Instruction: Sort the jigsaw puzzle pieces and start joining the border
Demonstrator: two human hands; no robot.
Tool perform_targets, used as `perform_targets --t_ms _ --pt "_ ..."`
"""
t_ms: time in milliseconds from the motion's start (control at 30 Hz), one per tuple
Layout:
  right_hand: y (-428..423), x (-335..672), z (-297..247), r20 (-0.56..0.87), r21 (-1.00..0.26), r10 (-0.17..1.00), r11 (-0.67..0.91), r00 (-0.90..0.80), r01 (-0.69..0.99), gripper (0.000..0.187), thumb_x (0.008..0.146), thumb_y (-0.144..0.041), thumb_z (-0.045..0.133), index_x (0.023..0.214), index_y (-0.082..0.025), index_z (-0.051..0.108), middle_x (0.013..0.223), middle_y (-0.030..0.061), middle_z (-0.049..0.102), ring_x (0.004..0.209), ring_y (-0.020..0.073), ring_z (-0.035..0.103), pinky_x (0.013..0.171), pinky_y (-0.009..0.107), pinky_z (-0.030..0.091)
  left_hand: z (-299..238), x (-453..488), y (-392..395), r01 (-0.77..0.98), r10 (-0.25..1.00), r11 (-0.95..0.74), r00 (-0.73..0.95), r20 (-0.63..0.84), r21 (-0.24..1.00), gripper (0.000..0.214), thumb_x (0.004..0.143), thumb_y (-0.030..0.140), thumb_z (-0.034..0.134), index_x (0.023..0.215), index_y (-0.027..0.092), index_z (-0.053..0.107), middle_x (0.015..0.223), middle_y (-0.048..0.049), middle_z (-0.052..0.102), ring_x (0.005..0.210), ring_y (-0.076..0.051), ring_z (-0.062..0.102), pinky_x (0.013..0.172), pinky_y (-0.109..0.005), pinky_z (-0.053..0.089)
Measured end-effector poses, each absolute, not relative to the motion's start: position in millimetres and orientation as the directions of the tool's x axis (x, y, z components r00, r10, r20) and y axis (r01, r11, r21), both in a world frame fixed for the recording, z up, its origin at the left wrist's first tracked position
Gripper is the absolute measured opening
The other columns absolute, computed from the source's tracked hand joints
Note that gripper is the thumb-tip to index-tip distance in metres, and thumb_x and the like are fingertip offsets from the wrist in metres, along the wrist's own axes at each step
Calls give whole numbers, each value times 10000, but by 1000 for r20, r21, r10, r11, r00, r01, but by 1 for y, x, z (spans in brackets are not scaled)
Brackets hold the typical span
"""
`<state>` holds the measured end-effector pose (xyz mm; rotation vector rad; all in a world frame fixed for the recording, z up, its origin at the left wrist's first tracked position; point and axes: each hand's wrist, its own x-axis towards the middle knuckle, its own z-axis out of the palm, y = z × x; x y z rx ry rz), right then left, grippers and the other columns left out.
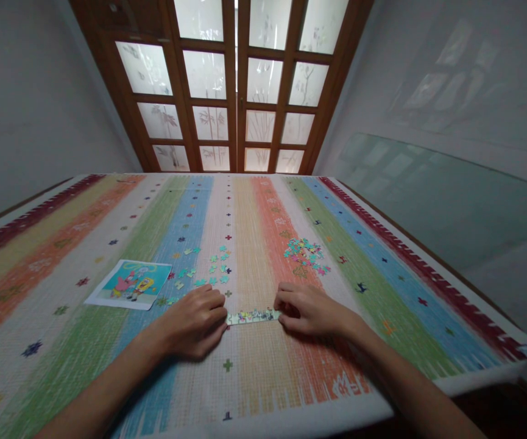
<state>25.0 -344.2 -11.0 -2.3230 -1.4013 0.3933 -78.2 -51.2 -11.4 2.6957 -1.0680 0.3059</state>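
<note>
A short strip of joined puzzle pieces point(253, 316) lies flat on the striped tablecloth point(263, 378) between my hands. My left hand point(195, 320) rests knuckles up at the strip's left end, fingers curled and pressed against it. My right hand point(306, 309) sits at the strip's right end, fingers bent down onto it. Loose turquoise pieces point(203, 268) are scattered just beyond my left hand. A denser heap of pieces point(305, 253) lies beyond my right hand.
A cartoon reference picture point(130, 284) lies flat to the left of the loose pieces. The table's near edge point(290, 421) runs just below my forearms. A wooden door with frosted glass panes point(236, 85) stands behind the table, with plain walls on both sides.
</note>
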Motion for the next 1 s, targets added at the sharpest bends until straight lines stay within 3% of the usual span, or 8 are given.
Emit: perform_targets --t_ms 367,433,533,667,767,833,1000 --pt "-343 23 -11 -24 -473 886 -418 463 775 79 825 -145 617 887 -191 631 925 49 648 767 171 578 661 305 385 -14 -73 -47 -658 -613 -753 717 331 31 319 999 261 450 720 194 587 735 -56 603 667 -193 512 657 -371 425" --pt "-343 23 -10 -31 -471 885 -423 465 774 75 833 -148 615 894 -190 630 940 53 649 782 174 583 670 306 391 -14 -67 -36 -594 -553 -804 743 377 -9 334 1018 265 436 743 192 609 739 -59 617 678 -197 529 667 -365 435" --pt "-343 23 -7 -46 -464 880 -439 473 769 78 842 -144 609 902 -187 634 957 58 651 795 178 586 680 308 396 -14 -55 -8 -397 -367 -917 800 475 -39 285 1010 271 432 860 185 658 828 -86 670 774 -227 600 753 -378 482" --pt "-342 21 -3 -65 -443 876 -455 478 773 71 851 -150 614 907 -188 637 954 57 650 793 179 583 673 307 387 -13 -45 34 -128 -61 -986 877 476 109 236 934 273 444 948 194 666 926 -101 683 883 -271 651 848 -417 520" --pt "-340 19 -2 -59 -438 877 -453 478 777 119 860 -198 652 979 -191 649 975 52 644 793 178 579 677 307 385 -10 -42 55 3 130 -961 888 441 277 260 870 293 447 966 193 667 1004 -110 663 816 -254 658 814 -409 543" --pt "-338 18 -2 -40 -433 886 -433 463 791 181 881 -233 659 1058 -193 649 1017 60 635 819 184 585 689 308 390 -7 -42 63 13 156 -947 893 421 322 280 851 333 460 958 192 677 1000 -111 651 755 -241 645 786 -405 549" --pt "-334 15 -6 -10 -415 916 -368 401 832 200 947 -235 596 1137 -192 641 1137 101 624 854 193 597 721 319 415 -3 -44 62 -101 62 -927 909 412 362 270 873 419 493 910 230 683 935 -68 662 765 -217 626 785 -354 538"
